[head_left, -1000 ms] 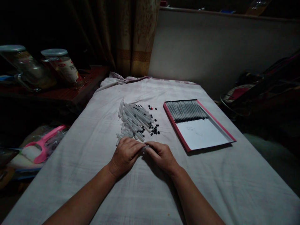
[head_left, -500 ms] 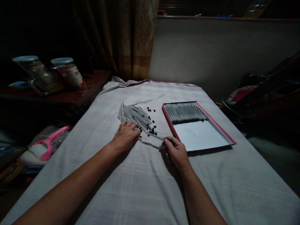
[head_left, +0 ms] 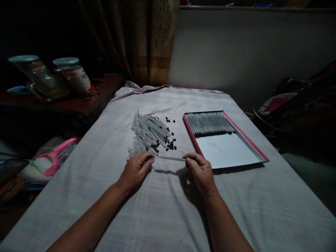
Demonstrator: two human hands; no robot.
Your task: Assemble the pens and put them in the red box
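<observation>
In my right hand [head_left: 198, 169], thumb and fingertips pinch the end of a thin clear pen barrel [head_left: 172, 158], which lies roughly level between my hands. My left hand [head_left: 138, 169] is closed in a pinch near the barrel's other end; whatever sits in its fingertips is too small to make out. Just beyond it lies a heap of translucent pen barrels [head_left: 151, 127], with small clear pieces [head_left: 136, 147] at its near edge. Small black plugs [head_left: 171, 145] are scattered beside the heap, and one red plug [head_left: 169, 121] lies farther back.
To the right, a shallow pink-edged box [head_left: 231, 154] holds a row of black-ended pens [head_left: 210, 123]. A pale cloth [head_left: 147, 217] covers the table. Jars [head_left: 76, 77] stand on a dark side table at left, above pink-handled scissors [head_left: 56, 157].
My left hand has drawn back from the heap toward me, its fingers now pinched near the barrel's end. The barrel in my right hand has turned from slanting to nearly level.
</observation>
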